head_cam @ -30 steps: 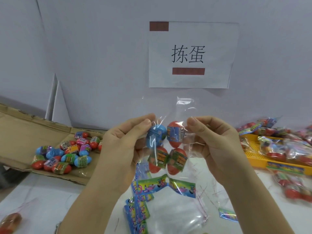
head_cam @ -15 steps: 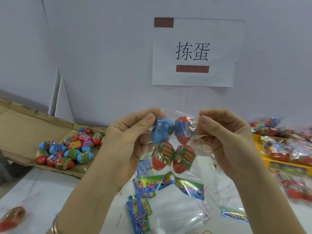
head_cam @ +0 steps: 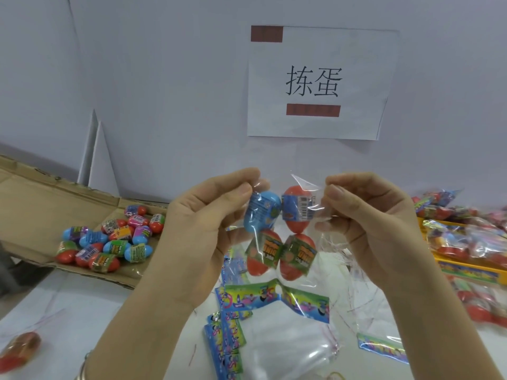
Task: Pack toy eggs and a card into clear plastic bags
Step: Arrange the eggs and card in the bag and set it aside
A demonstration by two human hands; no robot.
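I hold a clear plastic bag [head_cam: 304, 185] up in front of me. My left hand [head_cam: 203, 223] pinches its left top edge and my right hand [head_cam: 365, 218] pinches its right top edge. Inside sit a blue toy egg [head_cam: 260, 215] and a red egg [head_cam: 297, 212] on top, with two more red eggs [head_cam: 279, 256] below. A colourful folded card [head_cam: 277, 297] lies at the bottom of the bag.
Loose toy eggs [head_cam: 109, 242] lie on a flattened cardboard box [head_cam: 35, 212] at the left. More cards [head_cam: 225, 344] and empty clear bags [head_cam: 285, 349] lie on the white table below. Filled bags [head_cam: 466, 237] pile on a yellow tray [head_cam: 466, 270] at the right. One egg [head_cam: 19, 349] lies bottom left.
Both hands have lifted the bag slightly and drifted right in view, and the bag's open top above the eggs has been drawn lower and tighter.
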